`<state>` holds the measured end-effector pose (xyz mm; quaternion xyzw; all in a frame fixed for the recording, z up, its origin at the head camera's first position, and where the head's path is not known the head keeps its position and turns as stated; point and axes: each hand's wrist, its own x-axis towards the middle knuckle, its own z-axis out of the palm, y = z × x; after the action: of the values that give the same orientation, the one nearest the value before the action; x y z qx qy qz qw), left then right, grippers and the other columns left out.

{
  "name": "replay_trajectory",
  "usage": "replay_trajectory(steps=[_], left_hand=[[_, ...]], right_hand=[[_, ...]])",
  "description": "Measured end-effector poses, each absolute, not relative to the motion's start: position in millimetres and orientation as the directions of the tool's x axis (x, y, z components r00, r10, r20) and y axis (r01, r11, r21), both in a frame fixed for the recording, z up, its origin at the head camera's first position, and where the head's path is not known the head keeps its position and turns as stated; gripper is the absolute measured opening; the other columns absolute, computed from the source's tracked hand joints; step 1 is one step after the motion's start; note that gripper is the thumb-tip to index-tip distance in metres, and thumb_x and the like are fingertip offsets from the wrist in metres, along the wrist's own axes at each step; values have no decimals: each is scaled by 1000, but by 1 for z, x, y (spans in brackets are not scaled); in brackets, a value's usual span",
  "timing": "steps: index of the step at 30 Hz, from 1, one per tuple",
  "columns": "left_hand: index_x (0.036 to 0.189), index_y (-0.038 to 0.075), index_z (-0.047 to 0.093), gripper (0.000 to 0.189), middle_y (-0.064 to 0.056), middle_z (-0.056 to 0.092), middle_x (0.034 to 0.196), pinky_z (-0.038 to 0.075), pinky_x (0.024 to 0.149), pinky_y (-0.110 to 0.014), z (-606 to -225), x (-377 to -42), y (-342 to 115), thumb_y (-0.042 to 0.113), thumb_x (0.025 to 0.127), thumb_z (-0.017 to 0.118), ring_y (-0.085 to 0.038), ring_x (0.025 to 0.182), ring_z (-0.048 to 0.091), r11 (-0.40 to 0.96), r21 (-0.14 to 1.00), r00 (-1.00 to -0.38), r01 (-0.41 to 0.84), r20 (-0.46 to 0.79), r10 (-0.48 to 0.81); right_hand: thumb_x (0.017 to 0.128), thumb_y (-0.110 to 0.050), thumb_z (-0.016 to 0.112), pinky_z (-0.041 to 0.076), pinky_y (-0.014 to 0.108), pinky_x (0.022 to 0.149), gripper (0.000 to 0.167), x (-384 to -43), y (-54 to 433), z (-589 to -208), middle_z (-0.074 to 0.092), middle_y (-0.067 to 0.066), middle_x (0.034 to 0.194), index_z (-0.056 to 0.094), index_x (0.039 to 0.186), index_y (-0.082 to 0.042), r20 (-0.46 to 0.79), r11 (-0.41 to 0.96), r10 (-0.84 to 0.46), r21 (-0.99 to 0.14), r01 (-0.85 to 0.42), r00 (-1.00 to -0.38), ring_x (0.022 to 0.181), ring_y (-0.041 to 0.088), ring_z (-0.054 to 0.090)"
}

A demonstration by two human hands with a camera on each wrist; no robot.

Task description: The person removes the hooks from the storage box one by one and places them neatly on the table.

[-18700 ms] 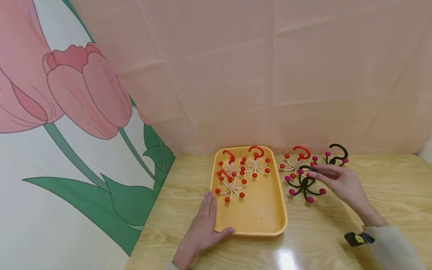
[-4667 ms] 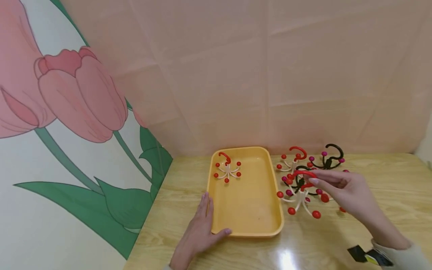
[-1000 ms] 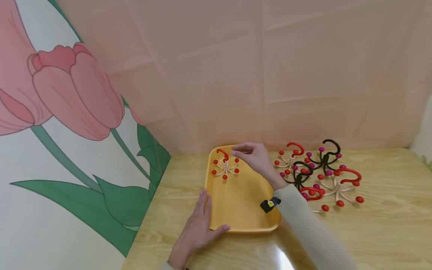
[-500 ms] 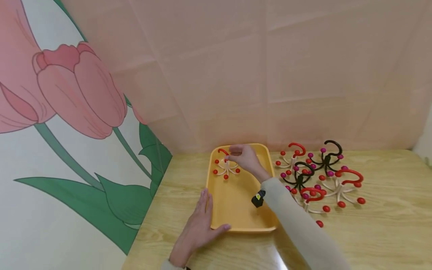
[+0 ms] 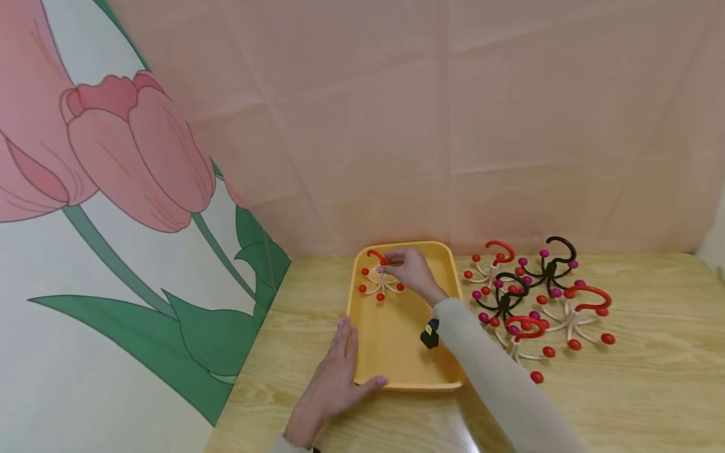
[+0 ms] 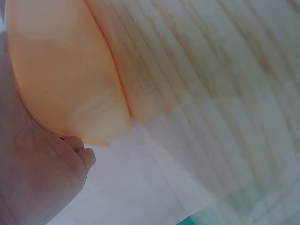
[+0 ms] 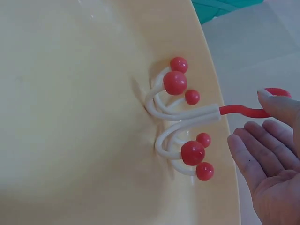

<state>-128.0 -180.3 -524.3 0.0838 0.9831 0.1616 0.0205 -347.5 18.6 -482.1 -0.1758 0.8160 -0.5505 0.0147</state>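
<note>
A white hanger (image 5: 381, 288) with a red hook, curved arms and red ball tips stands upright at the far left end of the yellow tray (image 5: 404, 365). My right hand (image 5: 412, 272) reaches over the tray and pinches its red hook; in the right wrist view, the thumb (image 7: 281, 107) lies on that hook while other fingers extend beside it. The hanger's feet touch the tray floor or hang very close above it; I cannot tell which. My left hand (image 5: 331, 380) rests flat along the tray's near left corner, fingers straight and thumb on the near rim.
Right of the tray, several hangers crowd the wooden table (image 5: 651, 352). A black hanger with magenta balls (image 5: 550, 270) stands at the back, another black hanger (image 5: 504, 303) overlaps a red-hooked hanger (image 5: 515, 346). A pink cloth backdrop (image 5: 362, 126) rises behind the table.
Compared with earlier, two hangers have left the tray for the group on the table. In the last second, my right hand came left and down onto the remaining hanger's hook. My left hand stays put.
</note>
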Motion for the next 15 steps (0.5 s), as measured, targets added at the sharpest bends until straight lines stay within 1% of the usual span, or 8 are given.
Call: replay_trajectory(steps=[5,10,13,15], left_hand=[[169,8,8,123,-9,-12,179,28,131,-51,-524,-130,-179,90,87,48,-26,167,-3,934,331,-986,136,-45,160],[170,9,6,123,-7,-13,179,27,132,-49,-523,-130,-178,91,87,48,-24,167,-5,934,332,-986,134,-50,159],[169,9,6,123,-9,-11,179,28,132,-49,-524,-129,-179,90,87,48,-25,167,-4,936,327,-987,133,-46,156],[169,9,6,123,-9,-11,179,29,131,-50,-523,-129,-179,91,87,48,-25,167,-4,937,327,-987,125,-51,149]], right_hand=[[93,-15,82,65,37,84,30,-349,16,-483,81,16,113,76,118,-1,196,298,-295,-911,-285,-935,104,32,78],[96,-15,78,58,24,70,25,-348,13,-483,82,15,107,77,116,0,203,266,-280,-923,-279,-938,102,38,78],[96,-16,78,54,21,65,26,-346,10,-484,82,16,106,78,116,-1,210,252,-270,-927,-279,-940,101,39,78],[96,-17,78,52,20,60,25,-346,7,-484,82,16,106,79,116,-1,221,251,-260,-925,-287,-940,97,38,79]])
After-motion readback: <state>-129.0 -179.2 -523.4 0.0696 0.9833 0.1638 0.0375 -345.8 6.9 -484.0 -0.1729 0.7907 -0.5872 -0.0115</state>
